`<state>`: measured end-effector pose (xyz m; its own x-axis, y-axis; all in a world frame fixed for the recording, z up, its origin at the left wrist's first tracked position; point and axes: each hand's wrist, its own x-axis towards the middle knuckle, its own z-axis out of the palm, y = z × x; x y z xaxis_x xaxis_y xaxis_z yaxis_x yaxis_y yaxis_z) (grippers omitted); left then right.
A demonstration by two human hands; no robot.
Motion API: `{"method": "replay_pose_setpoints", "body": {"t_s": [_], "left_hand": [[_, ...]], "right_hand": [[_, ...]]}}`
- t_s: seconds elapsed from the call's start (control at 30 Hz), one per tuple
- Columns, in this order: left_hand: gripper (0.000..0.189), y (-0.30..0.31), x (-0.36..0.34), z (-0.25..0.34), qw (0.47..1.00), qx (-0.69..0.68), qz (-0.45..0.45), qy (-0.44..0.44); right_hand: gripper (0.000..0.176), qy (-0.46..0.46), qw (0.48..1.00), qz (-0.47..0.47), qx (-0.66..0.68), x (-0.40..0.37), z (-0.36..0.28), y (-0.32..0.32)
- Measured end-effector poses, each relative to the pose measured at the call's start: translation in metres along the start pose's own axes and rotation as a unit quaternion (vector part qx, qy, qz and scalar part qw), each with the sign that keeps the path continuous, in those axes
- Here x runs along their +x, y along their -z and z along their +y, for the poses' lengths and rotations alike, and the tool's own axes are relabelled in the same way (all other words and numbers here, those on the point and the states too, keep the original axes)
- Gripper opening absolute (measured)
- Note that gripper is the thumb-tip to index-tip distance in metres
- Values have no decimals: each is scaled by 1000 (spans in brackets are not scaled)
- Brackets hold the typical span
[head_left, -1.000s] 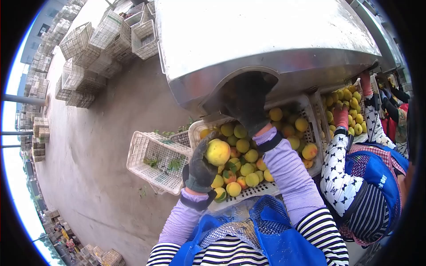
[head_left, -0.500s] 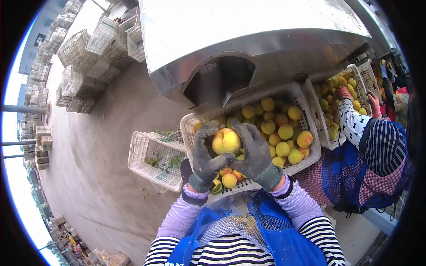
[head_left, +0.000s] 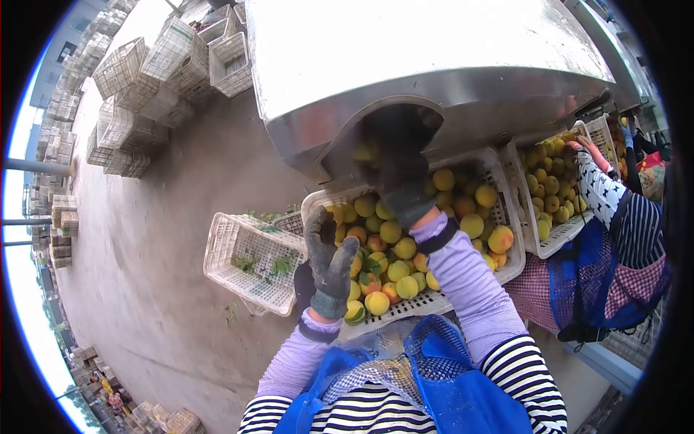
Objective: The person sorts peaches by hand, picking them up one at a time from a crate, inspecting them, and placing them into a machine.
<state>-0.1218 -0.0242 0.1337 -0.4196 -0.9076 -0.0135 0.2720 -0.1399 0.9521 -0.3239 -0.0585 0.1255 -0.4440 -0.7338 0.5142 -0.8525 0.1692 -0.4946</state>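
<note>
My right hand (head_left: pixel 399 163), in a dark glove, reaches into the shadowed opening (head_left: pixel 383 126) of a metal machine. A yellow peach (head_left: pixel 366 152) shows blurred against that hand, partly in shadow. Its fingers are hard to make out, but they seem to be around the fruit. My left hand (head_left: pixel 329 264), in a grey dirt-stained glove, hovers over the left end of a white plastic crate (head_left: pixel 510 267), thumb and fingers apart. Yellow and red-blushed peaches (head_left: pixel 390 231) fill the crate below both hands.
A tilted white crate (head_left: pixel 242 271) with green leaves stands to the left. On the right, a co-worker (head_left: pixel 614 253) reaches into another peach crate (head_left: pixel 557 239). The metal housing (head_left: pixel 434 87) overhangs the crate's far side. Stacked crates (head_left: pixel 170 65) stand at back left.
Both hands were around one peach above the crate. My right hand has moved up and away into the opening with a peach, while my left has let go and stays at the left.
</note>
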Motion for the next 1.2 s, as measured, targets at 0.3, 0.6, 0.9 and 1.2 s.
{"method": "replay_pose_setpoints", "body": {"t_s": [0.3, 0.6, 0.9, 1.2], "left_hand": [[63, -13, -27, -64, 847, 478, -219, 84], [38, -83, -73, -157, 523, 645, -553, 74], [36, -45, -37, -55, 908, -132, -95, 385], [53, -84, -7, 1, 962, -39, -118, 242]], "right_hand": [[52, -119, 970, -210, 44, -34, 48, 98], [55, 69, 866, -364, -337, -239, 203, -65], [68, -325, 675, -434, 501, -105, 109, 123], [86, -100, 901, -250, 342, -83, 53, 152]]}}
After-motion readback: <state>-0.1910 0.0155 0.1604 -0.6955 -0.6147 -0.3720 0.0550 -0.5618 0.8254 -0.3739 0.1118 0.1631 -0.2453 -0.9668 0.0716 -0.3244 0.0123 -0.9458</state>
